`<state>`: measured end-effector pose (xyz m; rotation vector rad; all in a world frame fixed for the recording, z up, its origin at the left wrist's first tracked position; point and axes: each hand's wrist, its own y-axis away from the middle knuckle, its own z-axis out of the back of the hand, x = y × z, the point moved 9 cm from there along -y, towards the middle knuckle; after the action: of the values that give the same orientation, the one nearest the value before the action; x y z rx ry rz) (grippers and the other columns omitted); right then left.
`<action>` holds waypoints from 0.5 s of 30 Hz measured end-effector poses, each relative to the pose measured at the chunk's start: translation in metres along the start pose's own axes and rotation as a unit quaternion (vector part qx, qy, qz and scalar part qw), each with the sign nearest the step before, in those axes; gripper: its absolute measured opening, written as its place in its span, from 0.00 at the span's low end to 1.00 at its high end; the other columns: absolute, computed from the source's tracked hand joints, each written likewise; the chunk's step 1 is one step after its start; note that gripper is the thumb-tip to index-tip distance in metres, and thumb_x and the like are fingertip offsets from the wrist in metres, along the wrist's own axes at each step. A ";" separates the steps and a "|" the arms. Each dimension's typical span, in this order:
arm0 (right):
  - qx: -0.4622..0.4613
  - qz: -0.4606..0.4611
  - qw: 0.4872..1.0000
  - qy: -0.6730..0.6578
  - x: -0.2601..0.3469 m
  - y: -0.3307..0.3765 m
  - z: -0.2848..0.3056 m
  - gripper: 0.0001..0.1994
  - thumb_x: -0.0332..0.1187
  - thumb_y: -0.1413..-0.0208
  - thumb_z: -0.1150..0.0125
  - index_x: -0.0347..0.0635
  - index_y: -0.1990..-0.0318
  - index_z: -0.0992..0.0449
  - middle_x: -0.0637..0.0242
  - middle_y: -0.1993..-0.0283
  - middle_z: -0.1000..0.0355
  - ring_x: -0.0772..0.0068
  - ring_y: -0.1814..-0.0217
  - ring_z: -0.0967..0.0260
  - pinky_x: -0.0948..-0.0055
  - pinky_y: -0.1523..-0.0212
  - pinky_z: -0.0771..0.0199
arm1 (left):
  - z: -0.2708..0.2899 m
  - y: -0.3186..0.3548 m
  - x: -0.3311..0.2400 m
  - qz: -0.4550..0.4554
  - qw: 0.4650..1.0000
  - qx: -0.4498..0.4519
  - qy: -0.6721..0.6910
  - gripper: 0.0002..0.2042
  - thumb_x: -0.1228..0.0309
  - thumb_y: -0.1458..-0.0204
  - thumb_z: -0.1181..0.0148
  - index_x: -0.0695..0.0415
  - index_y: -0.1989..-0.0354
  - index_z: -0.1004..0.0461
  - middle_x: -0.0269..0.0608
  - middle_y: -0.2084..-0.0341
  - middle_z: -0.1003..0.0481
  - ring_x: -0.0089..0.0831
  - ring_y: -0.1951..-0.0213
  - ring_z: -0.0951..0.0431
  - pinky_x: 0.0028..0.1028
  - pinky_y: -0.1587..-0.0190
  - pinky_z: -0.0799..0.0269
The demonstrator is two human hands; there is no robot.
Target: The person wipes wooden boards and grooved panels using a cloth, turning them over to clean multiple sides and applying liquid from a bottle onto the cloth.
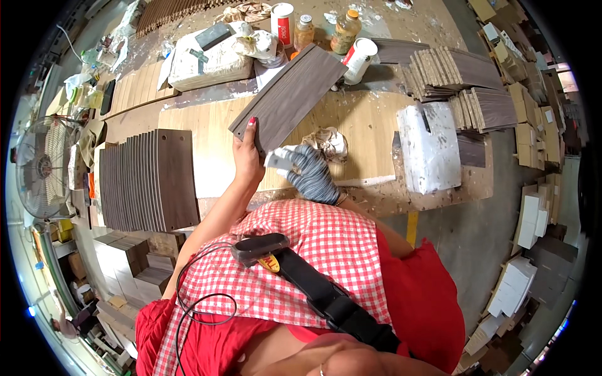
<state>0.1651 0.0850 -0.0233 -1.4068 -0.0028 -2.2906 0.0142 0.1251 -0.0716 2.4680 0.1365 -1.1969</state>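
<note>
My left hand (249,156) is closed on the lower end of a dark wood-grain board (291,91), thumb on its face. The board is tilted up to the right above the table. My right hand (315,177) wears a grey knitted glove and is closed on a small flat white piece (279,159) near the board's lower edge; its exact kind I cannot make out. Just beyond the glove lies a crumpled, stained cloth (327,144) on a light wood-grain sheet (210,128).
Upright dark boards (147,182) stand in a row at the left. A white, stained block (430,147) and stacked boards (454,69) lie at the right. Cans, jars and a wrapped bundle (210,62) stand at the back. A fan (44,166) is far left.
</note>
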 end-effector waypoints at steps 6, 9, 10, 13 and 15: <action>0.015 0.083 0.992 0.092 0.011 0.000 0.003 0.26 0.29 0.58 0.36 0.45 0.46 0.31 0.59 0.53 0.34 0.59 0.51 0.36 0.63 0.47 0.35 | -0.011 0.004 -0.008 -0.007 1.000 0.011 -0.025 0.15 0.67 0.43 0.47 0.58 0.51 0.38 0.42 0.58 0.30 0.28 0.58 0.28 0.28 0.57 0.28; -0.069 0.074 0.987 0.126 0.003 -0.012 0.031 0.26 0.30 0.57 0.35 0.46 0.46 0.30 0.61 0.56 0.35 0.61 0.53 0.35 0.65 0.49 0.34 | -0.011 0.006 -0.007 -0.004 1.000 0.023 -0.013 0.15 0.67 0.43 0.47 0.58 0.50 0.39 0.41 0.57 0.30 0.27 0.57 0.29 0.28 0.55 0.30; -0.106 0.053 0.985 0.126 -0.007 -0.017 0.045 0.25 0.31 0.57 0.34 0.46 0.47 0.30 0.62 0.57 0.35 0.62 0.54 0.35 0.66 0.50 0.34 | -0.011 0.006 -0.008 -0.007 1.000 0.021 -0.014 0.15 0.67 0.43 0.47 0.59 0.50 0.38 0.41 0.57 0.30 0.27 0.57 0.29 0.27 0.54 0.30; -0.147 -0.022 0.983 0.112 -0.053 -0.024 0.065 0.25 0.32 0.58 0.33 0.49 0.48 0.29 0.63 0.57 0.36 0.63 0.55 0.35 0.68 0.50 0.32 | -0.008 0.008 -0.009 -0.003 1.000 0.017 -0.022 0.15 0.68 0.43 0.47 0.59 0.51 0.37 0.40 0.57 0.30 0.26 0.56 0.29 0.26 0.52 0.32; -0.166 -0.041 0.975 0.140 -0.066 -0.031 0.087 0.25 0.31 0.59 0.32 0.50 0.48 0.29 0.63 0.57 0.37 0.64 0.54 0.36 0.68 0.50 0.32 | -0.001 0.006 -0.010 0.002 1.000 0.014 -0.027 0.15 0.68 0.44 0.46 0.59 0.51 0.37 0.40 0.56 0.30 0.25 0.56 0.29 0.26 0.52 0.32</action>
<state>0.2527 0.1575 -0.0306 -1.2354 0.4348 -2.6308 0.0103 0.1208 -0.0613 2.4561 0.1008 -1.2717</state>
